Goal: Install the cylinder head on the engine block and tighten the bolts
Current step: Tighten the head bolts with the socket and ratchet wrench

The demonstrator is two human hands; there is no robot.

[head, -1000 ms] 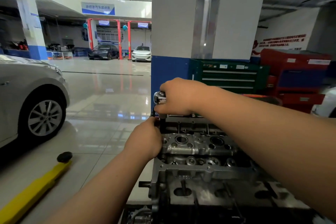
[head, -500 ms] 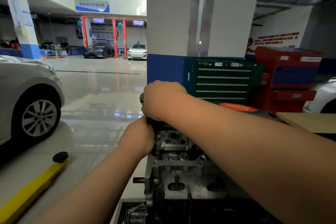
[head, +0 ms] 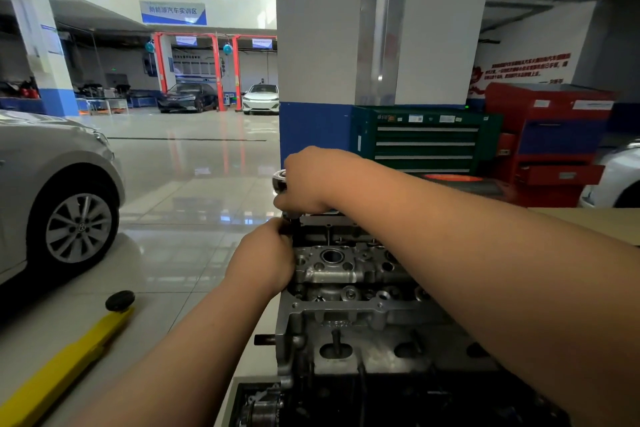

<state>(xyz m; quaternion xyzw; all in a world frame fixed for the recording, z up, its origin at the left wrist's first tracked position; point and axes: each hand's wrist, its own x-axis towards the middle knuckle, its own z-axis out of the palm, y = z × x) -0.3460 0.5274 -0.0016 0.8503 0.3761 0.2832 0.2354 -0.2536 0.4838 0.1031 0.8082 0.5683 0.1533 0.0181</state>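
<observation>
Ratcheting continues: the shiny chrome ratchet head point(head: 280, 180), hidden half a second ago, shows again left of the right hand point(head: 313, 180) curled round it, so a bolt is probably being tightened. The left hand point(head: 265, 262) grips the dark extension bar point(head: 290, 230) beneath. One grey cast-metal cylinder head point(head: 346, 274) sits lower centre; one ratchet, two hands.

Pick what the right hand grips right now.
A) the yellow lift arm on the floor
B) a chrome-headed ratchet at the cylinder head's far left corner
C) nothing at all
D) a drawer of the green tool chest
B: the right hand is curled over the top of the ratchet, above the far left corner of the cylinder head. The left hand holds the tool just below.
</observation>
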